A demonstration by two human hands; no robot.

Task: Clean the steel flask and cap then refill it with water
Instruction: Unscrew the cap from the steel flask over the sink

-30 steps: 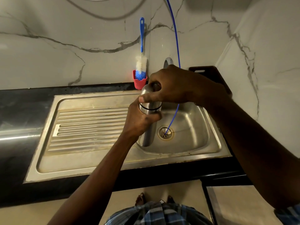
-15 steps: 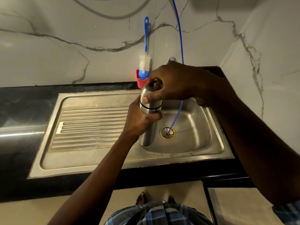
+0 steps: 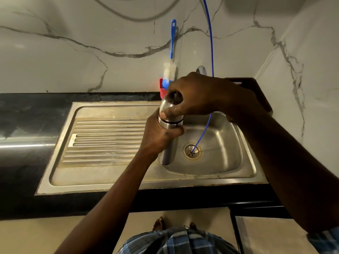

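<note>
Two hands hold the steel flask (image 3: 170,123) upright above the sink (image 3: 220,143), just left of the drain (image 3: 191,152). Left hand (image 3: 161,133): grip clenched round the flask body below the black ring. Right hand (image 3: 198,97): fingers curled over the top, grasping the cap (image 3: 169,102), thumb pressed against the shoulder. Whether the cap is being loosened or tightened cannot be told from this view.

Outward: a blue tube (image 3: 211,70) hangs from above and ends in the drain. A tap (image 3: 201,69) shows partly behind the right hand. A bottle brush (image 3: 169,70) stands in a red holder (image 3: 162,88) at the wall. The sink is set in a dark surface (image 3: 27,110).

Risks, as judged: steel skin may be wet, so the left grip could slip under the twisting load and drop the flask into the basin. A cap released suddenly could fall toward the drain. The right forearm passes close to the tube and could snag it.
</note>
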